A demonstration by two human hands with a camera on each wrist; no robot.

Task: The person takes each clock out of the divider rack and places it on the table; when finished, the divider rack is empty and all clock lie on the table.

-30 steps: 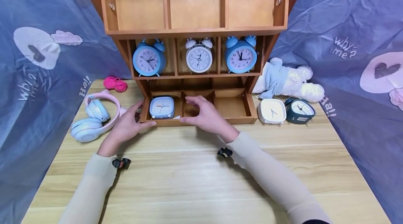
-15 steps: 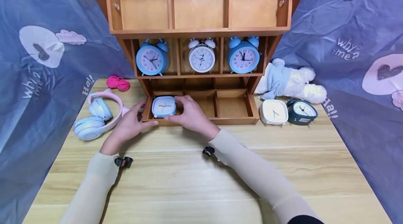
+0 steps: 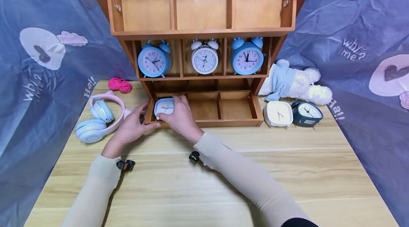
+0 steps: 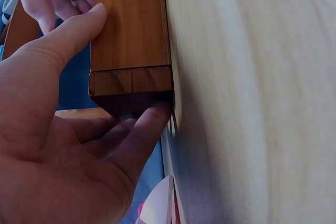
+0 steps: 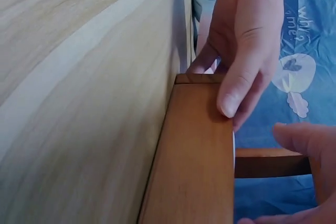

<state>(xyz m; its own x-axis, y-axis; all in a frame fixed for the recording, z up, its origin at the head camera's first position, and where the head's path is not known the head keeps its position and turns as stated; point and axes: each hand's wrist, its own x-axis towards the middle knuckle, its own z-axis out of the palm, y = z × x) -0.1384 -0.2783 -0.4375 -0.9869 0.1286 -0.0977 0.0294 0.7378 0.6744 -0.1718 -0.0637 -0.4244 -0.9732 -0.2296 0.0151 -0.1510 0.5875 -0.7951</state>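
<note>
In the head view a small light-blue square alarm clock (image 3: 163,107) sits in the lower left compartment of the wooden shelf (image 3: 217,123). My right hand (image 3: 180,113) holds it from the right side, thumb in front and fingers behind, covering part of its face. My left hand (image 3: 132,127) grips the shelf's lower left corner. In the left wrist view the thumb of that left hand (image 4: 31,108) lies against the front board (image 4: 131,24), and the fingers bend round its end. At the lower right of the right wrist view, part of my right hand (image 5: 315,140) shows.
Blue (image 3: 154,60), white (image 3: 205,59) and second blue (image 3: 247,60) twin-bell clocks stand in the middle row. A white square clock (image 3: 278,113), dark green clock (image 3: 306,113) and plush toy (image 3: 294,79) lie right. Headphones (image 3: 96,127) and pink yarn (image 3: 119,85) are left.
My right hand has moved left from the middle compartment onto the light-blue clock and now covers its right part. The left hand has stayed at the shelf corner.
</note>
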